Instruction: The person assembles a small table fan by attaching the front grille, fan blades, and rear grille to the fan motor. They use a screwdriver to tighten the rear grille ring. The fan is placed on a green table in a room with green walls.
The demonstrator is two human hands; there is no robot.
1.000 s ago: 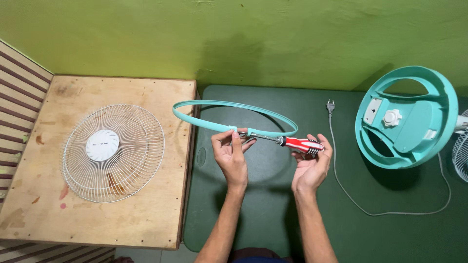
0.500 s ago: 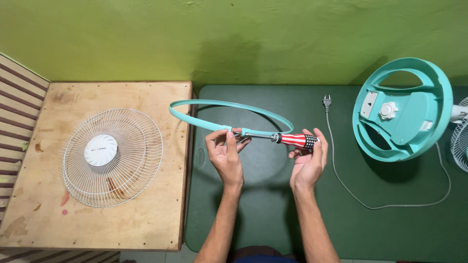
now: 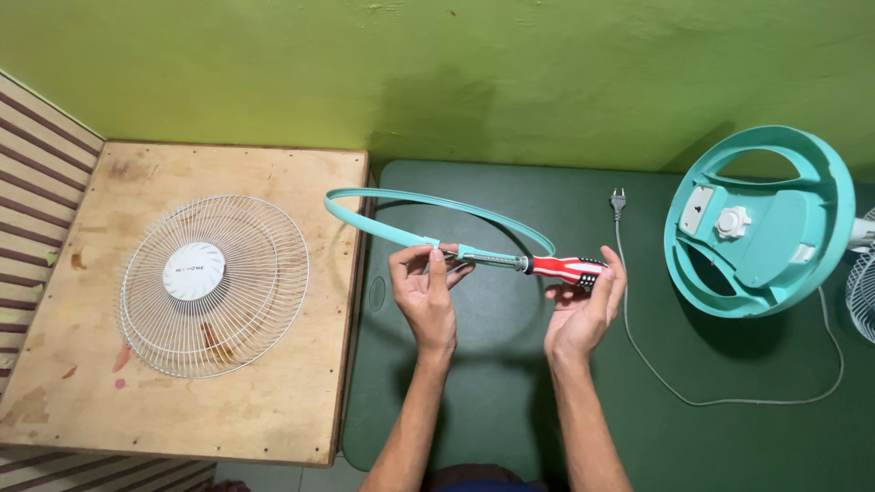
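Left hand (image 3: pixel 427 296) pinches the clamp end of a teal ring (image 3: pixel 428 210), held above the green counter (image 3: pixel 510 392). Right hand (image 3: pixel 583 305) is closed around a screwdriver (image 3: pixel 547 266) (red handle), its tip at the ring's clamp. Left on the wooden board (image 3: pixel 273 419) lies a white grille (image 3: pixel 214 284); right stands a teal fan base (image 3: pixel 756 223).

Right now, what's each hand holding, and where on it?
Left hand pinches the teal ring at its clamp joint. Right hand grips the screwdriver by its red handle, tip at that joint.
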